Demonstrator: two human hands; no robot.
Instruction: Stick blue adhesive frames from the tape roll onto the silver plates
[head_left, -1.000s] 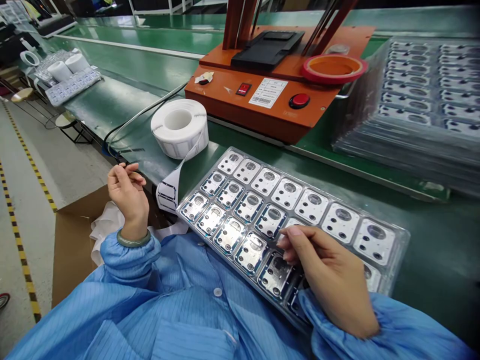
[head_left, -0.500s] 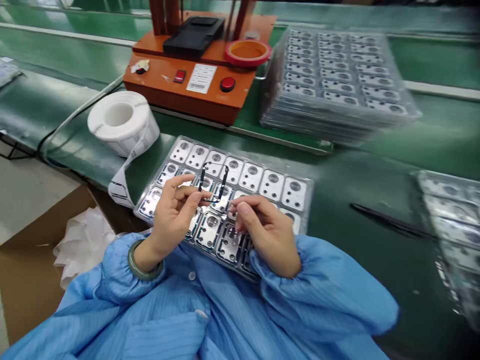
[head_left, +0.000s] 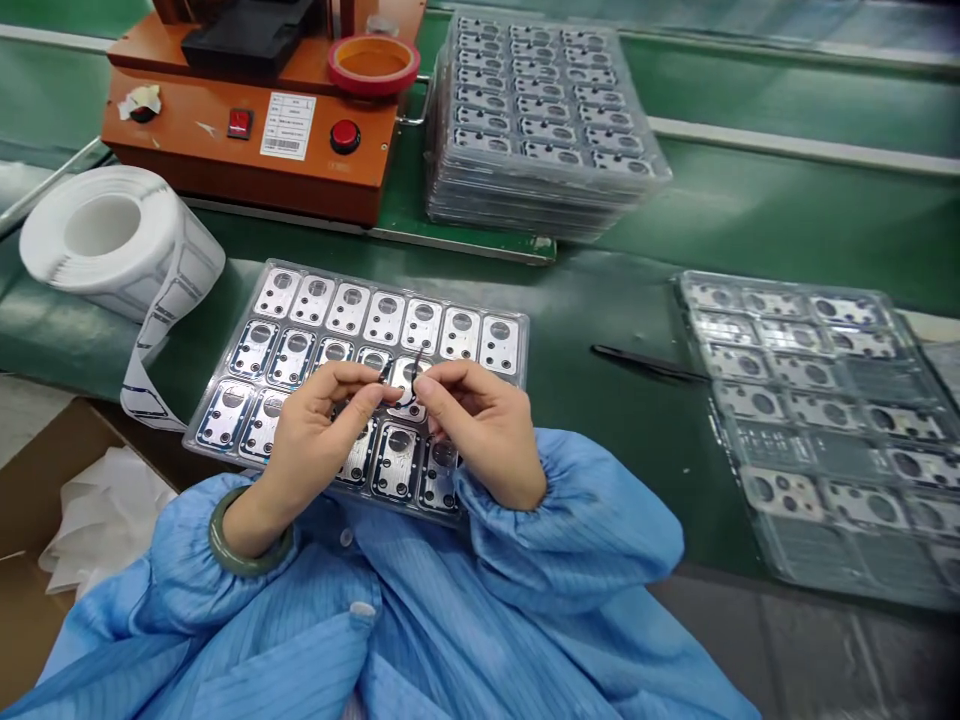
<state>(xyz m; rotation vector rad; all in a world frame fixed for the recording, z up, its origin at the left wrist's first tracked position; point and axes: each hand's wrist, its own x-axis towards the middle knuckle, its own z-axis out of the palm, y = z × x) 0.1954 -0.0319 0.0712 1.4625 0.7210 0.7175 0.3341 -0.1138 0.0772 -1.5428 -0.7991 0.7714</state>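
Note:
Over a clear plastic tray (head_left: pixel 525 350) of silver metal plates, my left hand (head_left: pixel 319 425) and my right hand (head_left: pixel 484 430) are close together. Between the fingertips is a thin black frame-shaped gasket (head_left: pixel 415 370), now seen nearly edge-on. Thumb and fingers of my left hand pinch one side of it. On the opposite side my right hand pinches the gasket too. In the back row the plates (head_left: pixel 387 318) look plain, while several in the middle and front rows, such as the plate (head_left: pixel 226 412) at front left, have dark blue edging. My hands hide part of the tray.
A roll of white labels (head_left: pixel 105 230) stands at left, above a cardboard box (head_left: pixel 45 510) with white paper. Behind are an orange machine (head_left: pixel 247 170), a red tape ring (head_left: pixel 375 65) and stacked trays (head_left: pixel 540 130). Black tweezers (head_left: pixel 645 364) lie right, beside another tray (head_left: pixel 817 450).
The view has shifted to the right. My right hand has closed in on the black gasket and now pinches it; the gasket has turned from face-on to nearly edge-on.

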